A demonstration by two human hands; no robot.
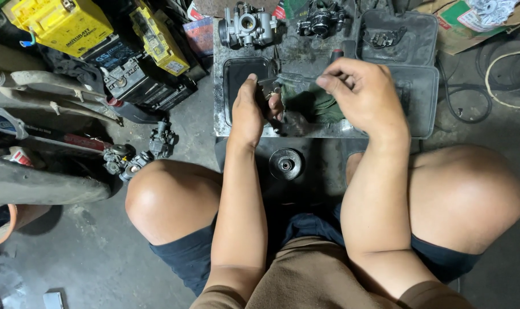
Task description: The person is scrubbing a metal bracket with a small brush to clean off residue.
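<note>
Left hand (249, 111) fingers closed around small dark metal part (267, 90), right hand (360, 94) at 3 o'clock, fingers pinching thin tool (291, 78), green rag (311, 103) beneath, grimy surface (305, 54)

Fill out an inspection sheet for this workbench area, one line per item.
Surface: low, grimy metal bench with black trays.
Job's things: small dark metal part in left hand; thin tool in right hand; green rag underneath.
Clutter: silver carburetor, black carburetor, round pulley on the floor.
Grippers: both hands closed on their items.
Cables: black and white cables coiled at right.
Surroundings: yellow-topped batteries, carburetor parts, concrete floor.
</note>
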